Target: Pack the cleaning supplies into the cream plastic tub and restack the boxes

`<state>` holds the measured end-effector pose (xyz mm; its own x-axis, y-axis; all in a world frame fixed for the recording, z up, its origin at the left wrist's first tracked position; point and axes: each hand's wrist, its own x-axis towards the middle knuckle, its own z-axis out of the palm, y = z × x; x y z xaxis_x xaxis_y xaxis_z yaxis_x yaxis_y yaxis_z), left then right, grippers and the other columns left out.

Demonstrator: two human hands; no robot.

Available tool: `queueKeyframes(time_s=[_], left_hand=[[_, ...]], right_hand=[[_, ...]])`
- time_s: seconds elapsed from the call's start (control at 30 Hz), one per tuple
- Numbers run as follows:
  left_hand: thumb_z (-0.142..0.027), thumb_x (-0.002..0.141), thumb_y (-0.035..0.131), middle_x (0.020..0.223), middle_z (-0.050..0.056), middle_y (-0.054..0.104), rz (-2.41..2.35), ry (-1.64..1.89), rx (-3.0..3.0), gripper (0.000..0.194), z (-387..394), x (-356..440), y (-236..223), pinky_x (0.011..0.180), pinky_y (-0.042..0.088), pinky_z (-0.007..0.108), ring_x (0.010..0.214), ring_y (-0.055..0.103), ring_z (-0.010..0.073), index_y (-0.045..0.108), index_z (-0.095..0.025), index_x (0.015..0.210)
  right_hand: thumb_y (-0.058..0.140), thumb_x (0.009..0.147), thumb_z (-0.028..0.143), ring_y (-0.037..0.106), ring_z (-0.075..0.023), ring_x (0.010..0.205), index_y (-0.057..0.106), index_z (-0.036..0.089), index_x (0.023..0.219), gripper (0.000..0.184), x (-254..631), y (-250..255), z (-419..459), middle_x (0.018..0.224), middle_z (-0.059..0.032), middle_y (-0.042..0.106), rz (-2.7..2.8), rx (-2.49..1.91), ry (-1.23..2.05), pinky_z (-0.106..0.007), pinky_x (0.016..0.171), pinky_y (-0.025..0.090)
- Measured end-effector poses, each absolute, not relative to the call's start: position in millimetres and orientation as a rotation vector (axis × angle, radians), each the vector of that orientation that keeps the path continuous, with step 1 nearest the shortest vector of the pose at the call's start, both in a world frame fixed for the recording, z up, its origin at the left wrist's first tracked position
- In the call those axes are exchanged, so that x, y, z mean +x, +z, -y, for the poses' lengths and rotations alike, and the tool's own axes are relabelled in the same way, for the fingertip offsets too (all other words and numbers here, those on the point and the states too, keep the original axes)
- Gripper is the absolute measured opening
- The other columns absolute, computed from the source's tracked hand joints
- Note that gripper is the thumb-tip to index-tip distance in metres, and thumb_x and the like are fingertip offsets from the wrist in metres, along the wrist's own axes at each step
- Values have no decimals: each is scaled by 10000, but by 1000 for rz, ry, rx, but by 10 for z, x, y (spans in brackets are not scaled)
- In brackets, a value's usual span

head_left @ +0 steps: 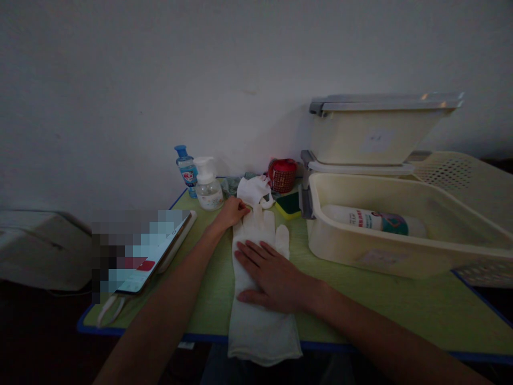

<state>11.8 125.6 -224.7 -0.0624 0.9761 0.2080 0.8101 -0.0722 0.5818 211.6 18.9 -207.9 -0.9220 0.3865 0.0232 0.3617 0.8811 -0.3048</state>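
Observation:
A long white glove (262, 334) lies flat on the green table, fingers pointing away from me, its cuff reaching over the front edge. My right hand (272, 272) rests on the glove's palm with its fingers spread. At the glove's far left, my left hand (233, 212) has its fingers pinched together at the tip of a glove finger. Just beyond the fingertips sits a crumpled white cloth or tissue (253, 191). A green and yellow sponge (289, 206) lies to the right of the glove.
Behind stand a blue bottle (186, 174), a pump bottle (209, 192) and a red patterned container (284, 175). At right, a cream bin (360, 254) holds a white bottle (364, 218); a lidded bin (356, 136) is behind. A phone or tablet (160, 256) leans at left.

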Motion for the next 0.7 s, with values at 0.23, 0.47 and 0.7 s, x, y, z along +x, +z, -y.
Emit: queueKeyframes(time_s=[0.23, 0.47, 0.7], left_hand=[[-166, 674, 596, 542, -3, 568, -1911, 779, 1991, 124, -1267, 92, -2221, 580, 395, 238, 559, 509, 123, 617, -126, 559], [-145, 682, 565, 555, -1, 571, -1915, 764, 1995, 125, -1258, 133, -2226, 554, 400, 224, 563, 515, 118, 598, -123, 563], [-153, 713, 571, 660, 31, 616, -1966, 778, 2017, 51, -1195, 187, -2190, 613, 418, 246, 632, 555, 148, 598, -136, 674]], right_hand=[[278, 859, 617, 112, -250, 1377, 216, 70, 1409, 778, 2107, -2102, -192, 1482, -159, 156, 2960, -583, 432, -417, 1122, 107], [274, 858, 620, 114, -248, 1378, 228, 81, 1407, 772, 2109, -2096, -192, 1482, -152, 169, 2964, -594, 442, -418, 1123, 102], [281, 859, 617, 108, -244, 1379, 218, 76, 1410, 774, 2108, -2097, -193, 1483, -156, 157, 2970, -592, 438, -416, 1122, 110]])
